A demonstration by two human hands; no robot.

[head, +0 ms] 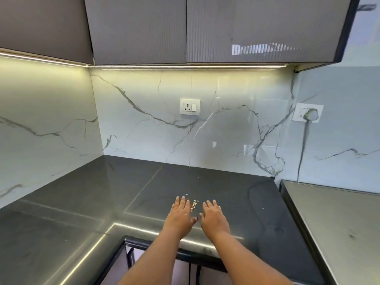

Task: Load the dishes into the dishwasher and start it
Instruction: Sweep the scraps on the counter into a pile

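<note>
Both hands lay flat and released on the dark bench (226, 192), the left hand (181, 212) and right hand (213, 214) flanking a small pile of crumbs (193, 204). The crumbs lay between the fingertips, equally near each hand. No dishes or dishwasher were in view. Open bench extended toward the wall (226, 130); the bench edge ran beneath the wrists.

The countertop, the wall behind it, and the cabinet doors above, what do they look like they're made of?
Countertop: dark grey stone or quartz, semi-polished; it mirrors the light strip and shows slab seams.
Wall: white marble-look slab or large tile, glossy, grey veining, a vertical joint.
Cabinet doors: grey fluted panels, glossy, probably laminate or acrylic; a window reflection shows.
</note>
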